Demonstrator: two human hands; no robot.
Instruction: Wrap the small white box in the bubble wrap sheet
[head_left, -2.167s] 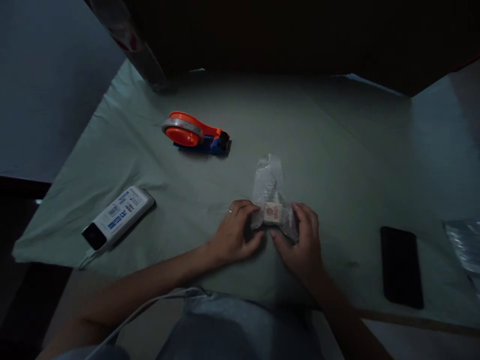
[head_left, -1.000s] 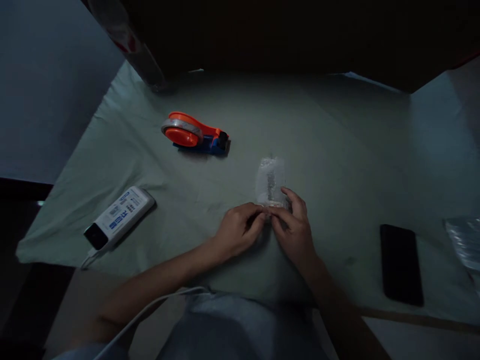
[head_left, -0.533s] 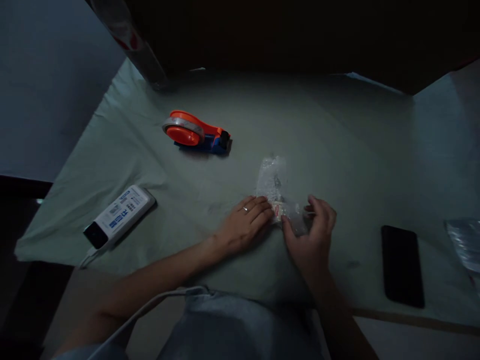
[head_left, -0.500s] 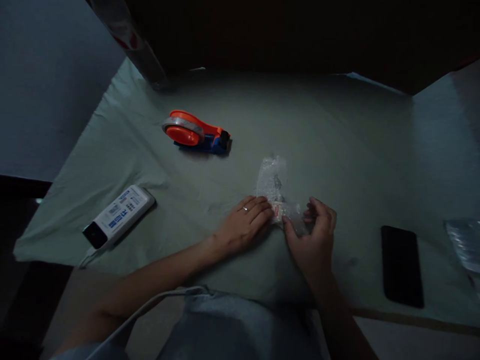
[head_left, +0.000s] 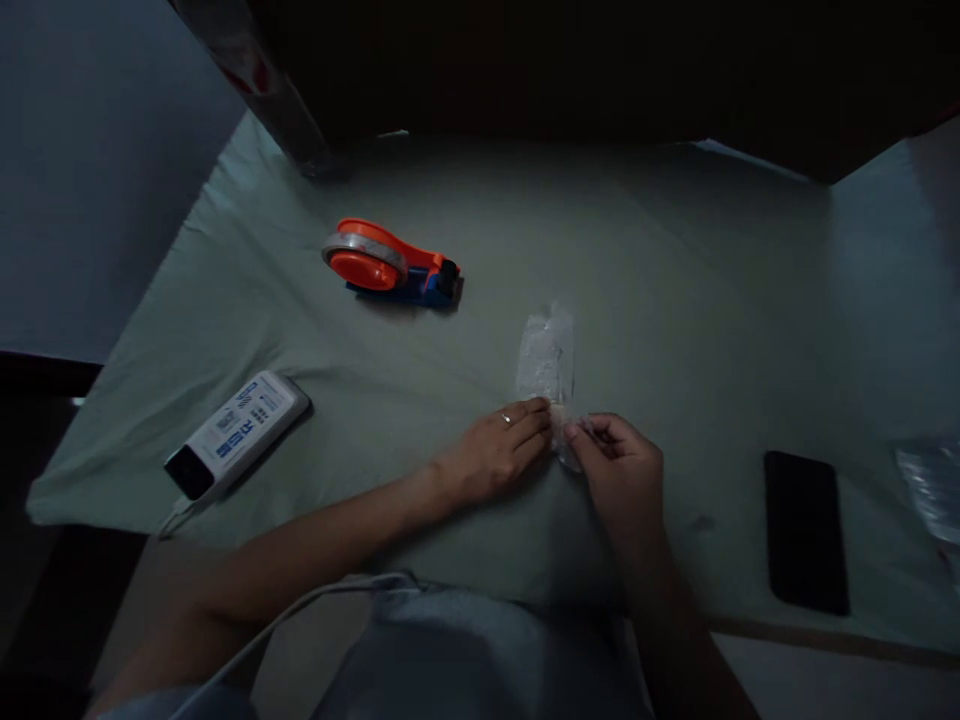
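A crinkled piece of clear plastic wrap (head_left: pixel 545 356) lies on the cloth in front of me, its long end pointing away. Across its near part, my left hand (head_left: pixel 495 449) rests flat with fingers stretched out, the fingertips pressing on the plastic. A ring shows on one finger. My right hand (head_left: pixel 624 470) is closed, thumb and fingers pinching the wrap's right edge close to the left fingertips. Something pale sits under the plastic between the hands, too dim to make out.
An orange and blue tape dispenser (head_left: pixel 394 265) stands at the upper left. A white power bank (head_left: pixel 240 430) with a cable lies left, a black phone (head_left: pixel 806 532) right. Clear plastic packaging (head_left: pixel 930 485) is at the right edge. A wrapped roll (head_left: pixel 262 85) leans at the back left.
My right hand has closed on the plastic's right edge and drawn it left, toward the left hand. My left hand has shifted slightly right. The wrap's far end looks flatter.
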